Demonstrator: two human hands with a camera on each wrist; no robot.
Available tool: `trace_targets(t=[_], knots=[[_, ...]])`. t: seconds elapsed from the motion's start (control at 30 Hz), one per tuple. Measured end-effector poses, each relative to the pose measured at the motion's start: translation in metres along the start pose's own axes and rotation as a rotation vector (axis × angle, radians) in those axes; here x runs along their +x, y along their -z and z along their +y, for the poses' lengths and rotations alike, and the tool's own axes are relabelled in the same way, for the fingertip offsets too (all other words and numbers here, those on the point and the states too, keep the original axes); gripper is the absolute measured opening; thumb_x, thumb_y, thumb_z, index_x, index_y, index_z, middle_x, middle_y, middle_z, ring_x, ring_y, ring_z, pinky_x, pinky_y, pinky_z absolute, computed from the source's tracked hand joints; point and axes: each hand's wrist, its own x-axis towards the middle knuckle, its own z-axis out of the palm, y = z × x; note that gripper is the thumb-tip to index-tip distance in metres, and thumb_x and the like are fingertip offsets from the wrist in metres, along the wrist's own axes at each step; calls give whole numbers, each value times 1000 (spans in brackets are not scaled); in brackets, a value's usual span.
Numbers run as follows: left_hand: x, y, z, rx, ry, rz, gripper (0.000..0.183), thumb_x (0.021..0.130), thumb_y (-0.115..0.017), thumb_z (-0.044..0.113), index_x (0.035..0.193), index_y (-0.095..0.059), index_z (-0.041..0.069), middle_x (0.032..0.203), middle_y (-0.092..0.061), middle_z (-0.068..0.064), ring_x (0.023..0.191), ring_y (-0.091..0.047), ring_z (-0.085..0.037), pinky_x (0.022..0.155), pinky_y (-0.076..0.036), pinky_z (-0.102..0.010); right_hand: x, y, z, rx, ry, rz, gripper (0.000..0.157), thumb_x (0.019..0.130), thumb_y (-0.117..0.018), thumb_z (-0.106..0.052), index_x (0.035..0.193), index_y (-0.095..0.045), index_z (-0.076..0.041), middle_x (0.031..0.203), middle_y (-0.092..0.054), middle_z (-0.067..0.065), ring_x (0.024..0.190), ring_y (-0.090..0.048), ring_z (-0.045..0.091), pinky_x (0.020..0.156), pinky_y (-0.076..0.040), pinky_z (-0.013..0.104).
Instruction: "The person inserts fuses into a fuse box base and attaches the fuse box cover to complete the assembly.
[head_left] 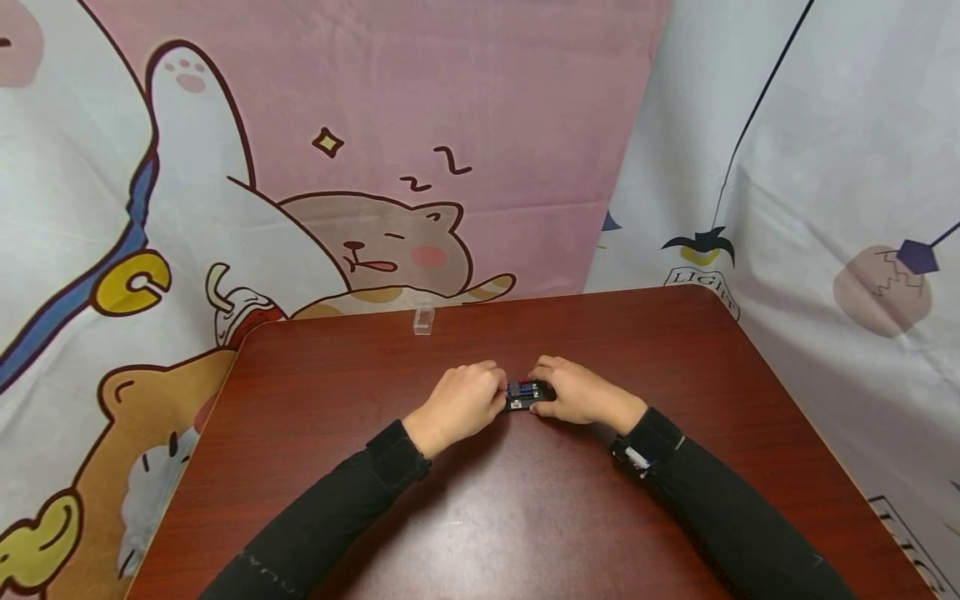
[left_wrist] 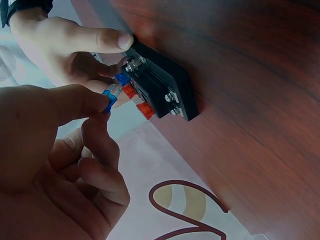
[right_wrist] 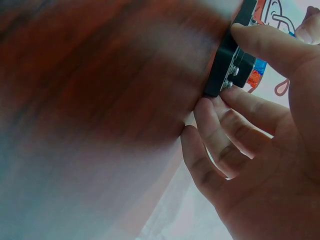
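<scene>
A black fuse block (head_left: pixel 517 406) with metal terminal screws (left_wrist: pixel 171 96) lies on the table, between the two hands. Seated in it are red blade fuses (left_wrist: pixel 145 110) and a blue blade fuse (left_wrist: pixel 122 78). My left hand (head_left: pixel 467 400) pinches another blue blade fuse (left_wrist: pixel 108 101) between thumb and forefinger, its metal prongs pointing at the block's row of fuses. My right hand (head_left: pixel 576 392) grips the right end of the block, thumb on the near edge and fingers along the far edge. In the right wrist view, part of the block is hidden behind the right thumb (right_wrist: pixel 270 42).
A small clear plastic box (head_left: pixel 423 321) stands near the back edge of the reddish-brown table (head_left: pixel 615 329). Cartoon-printed cloth (head_left: pixel 540 150) hangs behind the table and along its sides.
</scene>
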Motion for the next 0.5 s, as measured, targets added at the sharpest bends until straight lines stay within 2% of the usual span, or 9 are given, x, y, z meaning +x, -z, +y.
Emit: trace_targets(t=[0.5], knots=[[8, -4, -3, 24, 25, -35, 10, 96, -72, 21, 99, -77, 13, 92, -69, 1, 75, -69, -16, 63, -59, -37, -1, 2, -2, 4, -6, -7, 49, 90, -80, -38, 128, -71, -8, 119, -64, 1, 107, -61, 19, 95, -54, 43]])
